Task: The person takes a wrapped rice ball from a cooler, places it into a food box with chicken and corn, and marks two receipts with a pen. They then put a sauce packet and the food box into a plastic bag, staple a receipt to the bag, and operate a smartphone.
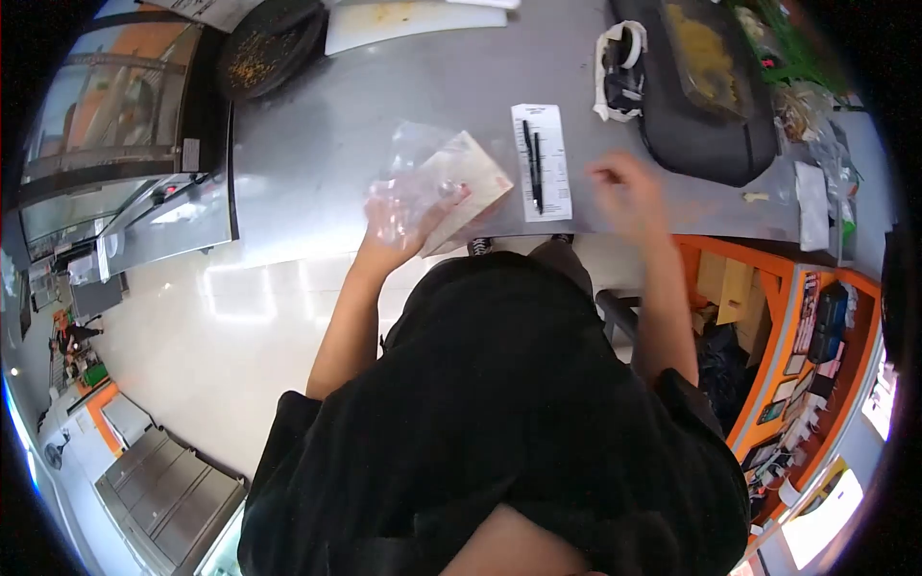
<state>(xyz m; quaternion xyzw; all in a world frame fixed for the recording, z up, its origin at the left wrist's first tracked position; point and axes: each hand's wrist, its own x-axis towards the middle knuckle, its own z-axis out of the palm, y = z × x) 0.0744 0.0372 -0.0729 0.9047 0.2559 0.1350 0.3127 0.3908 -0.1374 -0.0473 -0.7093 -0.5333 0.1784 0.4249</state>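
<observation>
Left hand (405, 219) pinches pale packet (483, 180) with loose plastic (411, 154) at surface's (307, 163) near edge; slippery film risks a drop. Right hand (631, 200) blurred; cannot tell closure.

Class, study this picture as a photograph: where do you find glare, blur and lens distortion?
In the head view, white glare streaks the floor and small glints dot the clear plastic bag; in the head view, the right hand is smeared, probably by motion; in the head view, wide-angle distortion curves the surroundings, with black corners.
</observation>
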